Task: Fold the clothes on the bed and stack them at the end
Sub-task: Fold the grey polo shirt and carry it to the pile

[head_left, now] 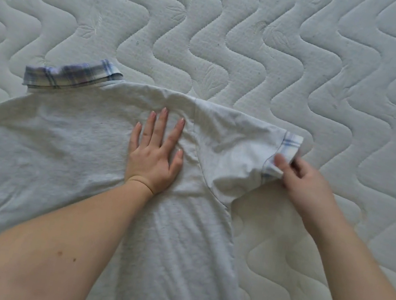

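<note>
A light grey polo shirt (63, 144) lies flat and back-side up on the mattress, its blue plaid collar (71, 75) at the upper left. My left hand (156, 151) presses flat on the shirt near the right shoulder, fingers spread. My right hand (300, 181) pinches the plaid cuff (286, 151) of the right sleeve at the sleeve's outer end. The shirt's lower part runs out of view beneath my forearms.
The white quilted mattress (235, 39) with a wavy stitch pattern fills the view around the shirt, above it and to the right. No other clothes show in view.
</note>
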The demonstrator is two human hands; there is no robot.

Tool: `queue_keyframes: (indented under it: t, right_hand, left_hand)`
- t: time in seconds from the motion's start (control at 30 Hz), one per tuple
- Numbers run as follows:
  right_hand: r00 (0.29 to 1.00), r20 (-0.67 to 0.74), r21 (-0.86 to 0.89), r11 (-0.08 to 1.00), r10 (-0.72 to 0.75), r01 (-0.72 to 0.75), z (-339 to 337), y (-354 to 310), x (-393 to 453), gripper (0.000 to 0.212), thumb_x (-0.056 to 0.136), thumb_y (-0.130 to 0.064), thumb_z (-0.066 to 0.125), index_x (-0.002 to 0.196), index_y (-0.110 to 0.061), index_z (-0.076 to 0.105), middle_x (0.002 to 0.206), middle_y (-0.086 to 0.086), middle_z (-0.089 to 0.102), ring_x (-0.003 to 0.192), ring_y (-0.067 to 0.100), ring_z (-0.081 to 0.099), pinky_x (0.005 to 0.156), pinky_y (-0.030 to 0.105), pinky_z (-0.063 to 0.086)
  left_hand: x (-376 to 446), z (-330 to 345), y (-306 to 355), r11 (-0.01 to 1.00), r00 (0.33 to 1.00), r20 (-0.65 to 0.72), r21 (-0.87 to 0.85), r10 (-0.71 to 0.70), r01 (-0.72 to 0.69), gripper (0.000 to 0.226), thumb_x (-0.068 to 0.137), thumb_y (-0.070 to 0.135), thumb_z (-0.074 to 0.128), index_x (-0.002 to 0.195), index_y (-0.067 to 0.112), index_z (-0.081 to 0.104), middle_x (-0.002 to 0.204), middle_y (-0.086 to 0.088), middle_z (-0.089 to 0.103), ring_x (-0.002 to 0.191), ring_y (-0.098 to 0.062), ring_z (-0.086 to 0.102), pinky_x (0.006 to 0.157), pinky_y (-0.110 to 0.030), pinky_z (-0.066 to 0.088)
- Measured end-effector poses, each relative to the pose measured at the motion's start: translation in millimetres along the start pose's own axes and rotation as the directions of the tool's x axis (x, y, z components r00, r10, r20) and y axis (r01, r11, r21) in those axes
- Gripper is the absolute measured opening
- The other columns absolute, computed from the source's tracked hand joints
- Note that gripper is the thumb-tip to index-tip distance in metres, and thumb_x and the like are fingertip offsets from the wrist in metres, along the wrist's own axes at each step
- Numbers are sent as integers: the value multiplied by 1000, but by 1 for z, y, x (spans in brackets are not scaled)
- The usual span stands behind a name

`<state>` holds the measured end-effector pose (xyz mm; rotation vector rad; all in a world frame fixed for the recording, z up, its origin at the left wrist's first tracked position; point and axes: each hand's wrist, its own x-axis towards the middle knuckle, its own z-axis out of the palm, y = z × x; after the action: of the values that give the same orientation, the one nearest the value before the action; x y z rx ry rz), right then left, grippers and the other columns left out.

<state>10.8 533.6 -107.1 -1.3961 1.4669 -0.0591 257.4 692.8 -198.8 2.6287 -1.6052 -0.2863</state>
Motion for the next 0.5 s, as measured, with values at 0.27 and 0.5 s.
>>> queue_keyframes:
  t: [0.27,0.5]
  right_hand:
    - [964,215,-63,983,-153,170,18,7,-38,58,69,-61,76,118,-35,60,125,-11,58,118,4,52,97,19,38]
    - [991,-53,137,982,-122,128,18,13,-44,21,75,-47,67,90,-32,71,85,-14,73,82,5,68,73,31,54]
  left_hand:
    - [0,-3,2,1000,1000,21,-19,-23,23,64,94,50,24,156,37,13,166,-2,9,152,-22,6,121,-46,2]
    - [1,-2,1,999,1000,5,-17,-27,27,64,94,50,22,156,37,13,166,-2,9,152,-22,5,120,-42,-3]
